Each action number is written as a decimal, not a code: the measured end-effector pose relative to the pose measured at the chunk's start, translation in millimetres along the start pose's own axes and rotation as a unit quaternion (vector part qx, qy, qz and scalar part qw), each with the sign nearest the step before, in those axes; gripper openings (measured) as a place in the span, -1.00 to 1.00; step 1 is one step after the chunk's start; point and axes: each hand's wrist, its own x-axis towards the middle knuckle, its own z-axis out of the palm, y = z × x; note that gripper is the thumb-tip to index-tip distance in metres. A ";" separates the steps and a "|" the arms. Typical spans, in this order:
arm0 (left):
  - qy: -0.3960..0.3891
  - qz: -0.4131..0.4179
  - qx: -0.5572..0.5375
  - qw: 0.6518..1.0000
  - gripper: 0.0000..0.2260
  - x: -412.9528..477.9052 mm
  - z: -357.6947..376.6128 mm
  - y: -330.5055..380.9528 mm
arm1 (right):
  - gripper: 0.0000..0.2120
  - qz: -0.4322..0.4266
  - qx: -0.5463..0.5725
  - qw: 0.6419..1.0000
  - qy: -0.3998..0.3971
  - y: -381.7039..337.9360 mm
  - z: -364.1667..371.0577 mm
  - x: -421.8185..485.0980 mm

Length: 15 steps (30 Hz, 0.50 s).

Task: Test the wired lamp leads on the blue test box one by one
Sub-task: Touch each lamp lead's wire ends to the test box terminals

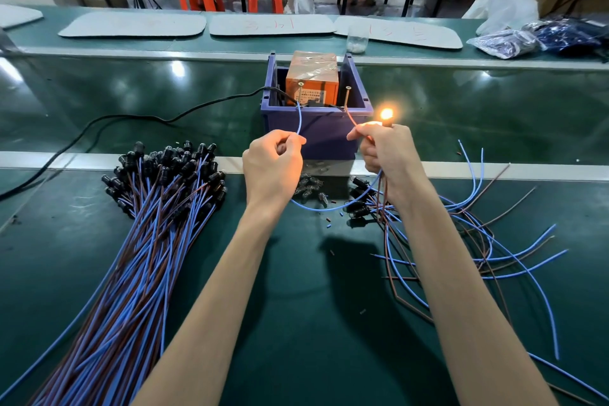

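- at the middle of the green bench (296, 306) stood the blue test box (316, 128), open at the top, with an orange unit (313, 82) inside it.
- a blue lead (299, 119) curved up to the box's near rim at the left; a brown lead (350, 117) rose to a post at the right.
- the left hand (273, 165) pinched the blue lead between thumb and forefinger, the other fingers curled.
- the right hand (387, 155) pinched the brown lead and gripped the lamp (386, 115), which glowed orange just above its fingers.
- a black cable (131, 119) ran from the box away to the left.
- a small heap of bulbs (309, 189) lay just before the box, between the wrists.
- a thick bundle of leads (155, 208) lay to the left, its black lamp heads toward the box; loose leads (478, 241) sprawled to the right.
- beyond the box lay white pads (131, 25) and a clear jar (357, 39).
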 end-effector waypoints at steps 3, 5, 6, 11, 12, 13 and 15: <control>0.000 0.004 -0.001 1.000 -0.81 0.0 0.5 -0.7 | -0.78 0.001 -0.001 1.000 0.000 -0.7 -0.9 0.3; -0.001 0.004 -0.002 1.000 -0.81 0.7 0.6 -1.3 | -0.78 -0.001 -0.001 1.000 -0.001 -0.2 -1.5 0.5; -0.001 0.003 -0.002 1.000 -0.81 1.2 0.8 -1.6 | -0.78 -0.002 -0.002 1.000 0.000 0.5 -1.4 0.7; -0.009 0.014 0.009 1.000 -0.80 -0.9 2.9 -1.2 | -0.79 0.004 -0.012 1.000 -0.014 1.4 0.2 -1.3; -0.015 0.014 0.010 1.000 -0.80 -1.9 4.3 -0.8 | -0.79 -0.002 -0.039 0.999 -0.021 -0.9 0.5 -3.2; -0.026 0.010 0.014 1.000 -0.79 -3.8 5.8 0.0 | -0.77 -0.012 -0.088 0.996 -0.022 -5.2 -0.1 -5.5; -0.066 -0.015 0.011 0.998 -0.78 -9.8 9.4 2.6 | -0.67 -0.042 -0.247 0.968 0.010 -17.1 -5.7 -11.2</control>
